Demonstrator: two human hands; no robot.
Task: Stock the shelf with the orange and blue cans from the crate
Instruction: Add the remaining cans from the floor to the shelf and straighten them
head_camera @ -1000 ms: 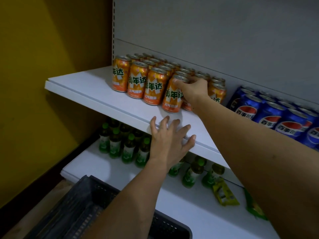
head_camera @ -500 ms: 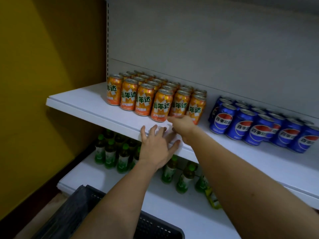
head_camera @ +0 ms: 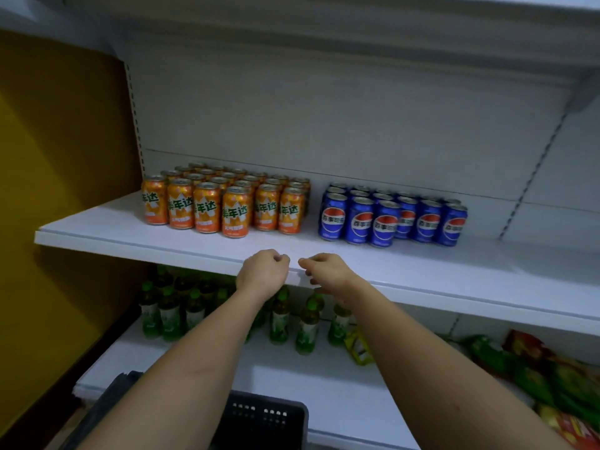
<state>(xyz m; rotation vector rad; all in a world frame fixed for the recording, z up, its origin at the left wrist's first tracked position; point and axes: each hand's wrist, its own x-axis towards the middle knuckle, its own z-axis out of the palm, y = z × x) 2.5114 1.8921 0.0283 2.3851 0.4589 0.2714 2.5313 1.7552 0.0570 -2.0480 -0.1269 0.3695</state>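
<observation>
Two bare forearms reach forward to the front edge of a white shelf. The left hand is curled into a loose fist and holds nothing. Just beside it, the right hand hangs with its fingers loosely bent, also holding nothing. The two hands are near each other but apart.

Further back on the same shelf, to the left, stands a block of orange cans, upright in several rows, one front can set slightly forward of its neighbours. To the right, with a bare gap between, stands a block of blue cans, also upright in rows.

On the lower shelf stand green bottles, with colourful snack packets at the right. Part of a dark crate shows at the bottom, between the forearms; its contents are hidden.
</observation>
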